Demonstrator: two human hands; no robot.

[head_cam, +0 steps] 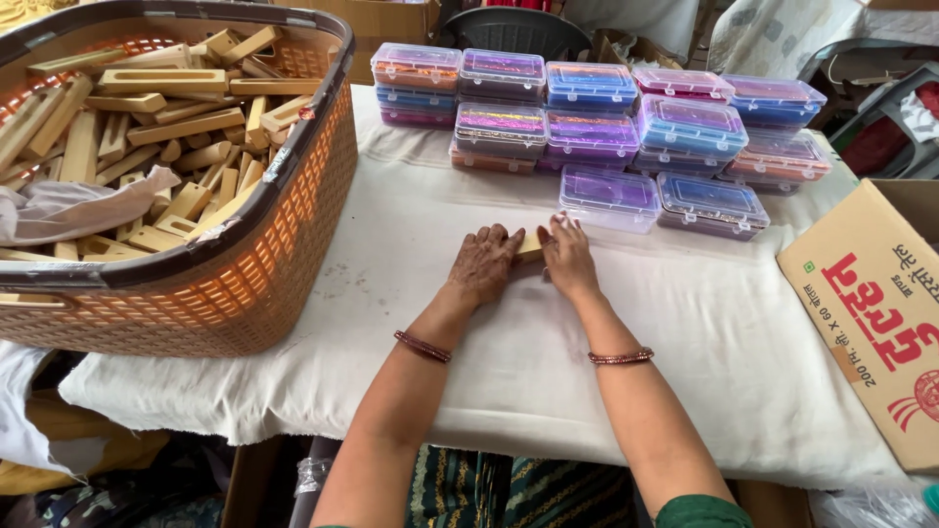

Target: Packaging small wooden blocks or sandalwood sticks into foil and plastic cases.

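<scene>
Both hands on a wooden block at table centre.
Left hand lies flat on block, right hand pinches its end; clear boxes just behind, basket at left edge.

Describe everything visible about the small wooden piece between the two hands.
The wooden piece is a pale, unfinished-looking block lying flat on the white cloth. Only a short stretch shows; the rest is hidden. The left hand covers its left end and the right hand presses its right end. Its full shape cannot be told. It looks like the pieces in the orange basket.
</scene>
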